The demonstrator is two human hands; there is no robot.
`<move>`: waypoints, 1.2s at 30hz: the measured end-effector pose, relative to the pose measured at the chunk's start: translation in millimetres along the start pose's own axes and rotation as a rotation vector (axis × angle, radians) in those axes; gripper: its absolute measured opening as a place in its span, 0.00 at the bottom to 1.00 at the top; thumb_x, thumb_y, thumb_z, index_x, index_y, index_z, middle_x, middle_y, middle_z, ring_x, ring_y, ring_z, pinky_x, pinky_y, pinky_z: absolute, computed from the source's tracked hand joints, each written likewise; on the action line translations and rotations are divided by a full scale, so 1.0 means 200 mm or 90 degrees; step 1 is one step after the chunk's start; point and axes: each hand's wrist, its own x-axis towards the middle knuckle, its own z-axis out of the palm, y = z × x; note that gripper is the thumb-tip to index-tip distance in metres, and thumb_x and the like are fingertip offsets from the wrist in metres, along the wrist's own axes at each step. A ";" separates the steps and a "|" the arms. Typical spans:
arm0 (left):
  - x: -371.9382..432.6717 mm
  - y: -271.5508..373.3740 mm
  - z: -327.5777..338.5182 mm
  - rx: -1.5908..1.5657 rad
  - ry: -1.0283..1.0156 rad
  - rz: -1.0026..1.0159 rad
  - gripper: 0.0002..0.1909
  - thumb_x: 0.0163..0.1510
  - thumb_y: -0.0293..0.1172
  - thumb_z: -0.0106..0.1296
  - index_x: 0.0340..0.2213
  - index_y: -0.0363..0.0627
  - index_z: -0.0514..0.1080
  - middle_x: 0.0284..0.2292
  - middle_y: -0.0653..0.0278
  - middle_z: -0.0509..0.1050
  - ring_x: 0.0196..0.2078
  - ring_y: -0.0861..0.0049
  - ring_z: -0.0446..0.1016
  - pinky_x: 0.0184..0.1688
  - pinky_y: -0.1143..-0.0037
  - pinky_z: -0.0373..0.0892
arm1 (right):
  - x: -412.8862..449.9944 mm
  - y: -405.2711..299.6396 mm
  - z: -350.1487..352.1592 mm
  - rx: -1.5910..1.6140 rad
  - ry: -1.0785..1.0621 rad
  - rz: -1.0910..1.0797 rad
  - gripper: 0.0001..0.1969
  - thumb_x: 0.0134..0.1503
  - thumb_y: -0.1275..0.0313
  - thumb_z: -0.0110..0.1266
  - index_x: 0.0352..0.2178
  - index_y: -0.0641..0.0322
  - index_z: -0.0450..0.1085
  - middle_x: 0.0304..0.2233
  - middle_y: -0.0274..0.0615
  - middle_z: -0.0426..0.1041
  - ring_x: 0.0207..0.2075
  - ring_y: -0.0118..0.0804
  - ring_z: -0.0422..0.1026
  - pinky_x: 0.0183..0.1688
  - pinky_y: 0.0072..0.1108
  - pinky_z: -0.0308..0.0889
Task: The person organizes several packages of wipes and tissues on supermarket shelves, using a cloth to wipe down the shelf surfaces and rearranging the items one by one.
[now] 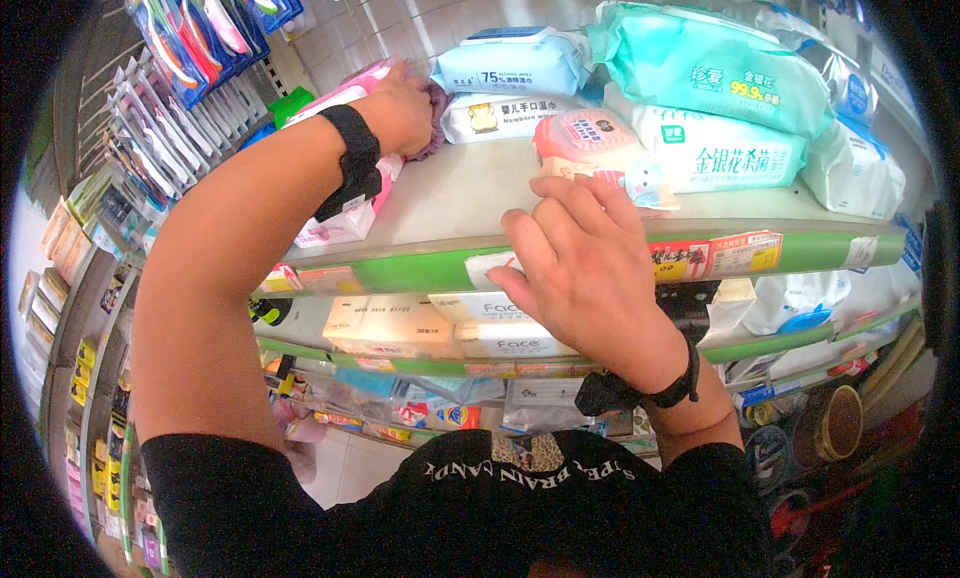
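Observation:
My left hand (403, 111) is closed on a bunched purple cloth (435, 120), over the pink wipes packs (352, 83) at the left of the shelf. My right hand (585, 255) is in front of the green shelf edge. Its thumb stands apart, and the fingertips reach the lower front of a small peach wipes packet (589, 139); whether they press on it I cannot tell. Between the hands lies a white pack of baby wipes (502, 117), with a light blue pack of alcohol wipes (514, 60) on top.
A green wipes pack (712, 68) rests on a white one (727, 158) at the right. Toothbrush packs (202, 38) hang at upper left. Price labels line the green shelf edge (405, 267). Tissue packs (390, 327) fill a lower shelf.

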 end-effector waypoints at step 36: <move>-0.15 0.07 -0.08 -0.612 0.113 0.287 0.13 0.54 0.36 0.40 0.33 0.38 0.67 0.26 0.52 0.71 0.27 0.66 0.69 0.33 0.67 0.64 | 0.00 -0.04 0.01 0.000 0.018 -0.014 0.16 0.36 0.66 0.60 0.26 0.60 0.65 0.29 0.42 0.67 0.40 0.41 0.65 0.45 0.32 0.57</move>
